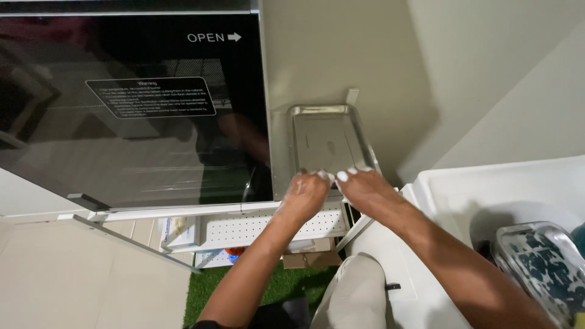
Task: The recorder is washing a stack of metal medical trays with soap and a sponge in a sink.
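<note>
Both hands — left hand (306,194), right hand (364,187) — grip steel tray (329,141), lengthwise away

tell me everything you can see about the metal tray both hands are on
The metal tray is a shallow rectangular pan of shiny silvery metal with rounded corners and a raised rolled rim. Its flat bottom looks bare and reflects the pale wall. It lies level beside the cabinet's dark glass door. The left hand and right hand both grip its near edge.
</note>
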